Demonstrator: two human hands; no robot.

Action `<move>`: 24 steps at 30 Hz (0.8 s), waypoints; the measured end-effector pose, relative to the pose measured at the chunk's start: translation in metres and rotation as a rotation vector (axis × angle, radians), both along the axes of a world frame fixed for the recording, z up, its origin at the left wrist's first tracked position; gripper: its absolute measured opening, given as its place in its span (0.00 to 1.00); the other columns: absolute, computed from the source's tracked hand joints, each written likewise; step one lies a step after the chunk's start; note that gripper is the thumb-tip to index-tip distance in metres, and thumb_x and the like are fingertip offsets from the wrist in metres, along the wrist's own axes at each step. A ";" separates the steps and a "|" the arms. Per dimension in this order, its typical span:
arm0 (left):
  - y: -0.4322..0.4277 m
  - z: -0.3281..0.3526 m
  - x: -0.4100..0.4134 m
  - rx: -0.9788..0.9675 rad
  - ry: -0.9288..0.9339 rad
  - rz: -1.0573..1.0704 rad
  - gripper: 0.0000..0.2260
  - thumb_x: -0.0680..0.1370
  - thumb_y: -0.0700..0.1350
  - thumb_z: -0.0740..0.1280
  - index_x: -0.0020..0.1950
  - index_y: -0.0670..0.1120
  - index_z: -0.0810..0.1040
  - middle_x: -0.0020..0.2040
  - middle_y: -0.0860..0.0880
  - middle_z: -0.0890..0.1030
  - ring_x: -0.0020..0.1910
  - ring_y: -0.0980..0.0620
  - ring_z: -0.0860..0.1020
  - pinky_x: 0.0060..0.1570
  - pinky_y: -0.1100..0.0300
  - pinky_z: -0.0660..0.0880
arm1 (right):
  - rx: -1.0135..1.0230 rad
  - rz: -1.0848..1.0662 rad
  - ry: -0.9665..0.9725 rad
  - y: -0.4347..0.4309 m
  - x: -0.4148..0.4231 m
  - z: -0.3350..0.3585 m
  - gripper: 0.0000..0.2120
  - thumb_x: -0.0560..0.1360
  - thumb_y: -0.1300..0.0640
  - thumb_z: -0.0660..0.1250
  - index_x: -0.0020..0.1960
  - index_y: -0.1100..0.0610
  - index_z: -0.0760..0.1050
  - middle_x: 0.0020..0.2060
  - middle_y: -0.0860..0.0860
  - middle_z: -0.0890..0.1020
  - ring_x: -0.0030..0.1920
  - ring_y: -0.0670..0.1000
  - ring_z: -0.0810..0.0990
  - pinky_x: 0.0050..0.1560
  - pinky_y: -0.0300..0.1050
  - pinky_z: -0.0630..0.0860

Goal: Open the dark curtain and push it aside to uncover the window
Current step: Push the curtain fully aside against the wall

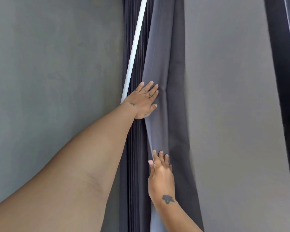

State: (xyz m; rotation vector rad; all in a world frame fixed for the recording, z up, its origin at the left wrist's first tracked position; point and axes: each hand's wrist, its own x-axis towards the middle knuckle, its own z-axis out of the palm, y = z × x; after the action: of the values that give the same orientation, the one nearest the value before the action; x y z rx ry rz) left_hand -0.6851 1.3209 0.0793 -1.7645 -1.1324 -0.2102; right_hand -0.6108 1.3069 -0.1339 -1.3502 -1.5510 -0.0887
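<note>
The dark grey curtain (161,52) hangs bunched in a narrow vertical band in the middle of the head view, with tight pleats (136,148) on its left side. My left hand (143,101) lies flat and open on the upper folds, fingers spread, pressing the cloth. Lower down, my right hand (161,176) rests against the fabric edge with fingers extended, not closed around it. A white wand (135,47) runs diagonally down from the top and ends behind my left wrist. No window pane shows.
A grey wall (54,81) fills the left side. A smooth grey surface (228,97) spreads to the right of the curtain. Another dark curtain strip (285,64) hangs along the far right edge.
</note>
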 end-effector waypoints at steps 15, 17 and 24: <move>-0.044 -0.010 0.003 0.006 0.040 0.003 0.27 0.82 0.53 0.43 0.77 0.41 0.42 0.79 0.46 0.40 0.77 0.47 0.36 0.74 0.51 0.34 | 0.001 -0.038 -0.045 -0.033 -0.006 -0.010 0.54 0.56 0.36 0.10 0.72 0.55 0.48 0.73 0.58 0.58 0.73 0.57 0.51 0.71 0.51 0.54; -0.058 -0.014 0.003 -0.003 0.051 -0.010 0.27 0.82 0.53 0.42 0.77 0.41 0.41 0.79 0.46 0.40 0.77 0.47 0.36 0.74 0.52 0.35 | -0.023 -0.024 -0.053 -0.055 -0.003 -0.012 0.40 0.68 0.38 0.19 0.72 0.56 0.45 0.74 0.57 0.54 0.73 0.56 0.48 0.72 0.50 0.53; -0.109 -0.054 0.005 -0.054 0.079 -0.054 0.28 0.82 0.54 0.43 0.78 0.41 0.41 0.79 0.46 0.40 0.77 0.49 0.37 0.74 0.54 0.36 | -0.034 0.021 0.033 -0.130 0.019 -0.037 0.27 0.79 0.49 0.49 0.72 0.56 0.41 0.75 0.52 0.48 0.73 0.50 0.43 0.72 0.48 0.48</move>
State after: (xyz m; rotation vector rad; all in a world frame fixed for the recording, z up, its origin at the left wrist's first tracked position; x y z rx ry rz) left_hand -0.6797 1.2121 0.0253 -1.8364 -1.0436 -0.1423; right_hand -0.5921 1.1770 -0.1705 -1.3547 -1.5446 -0.0269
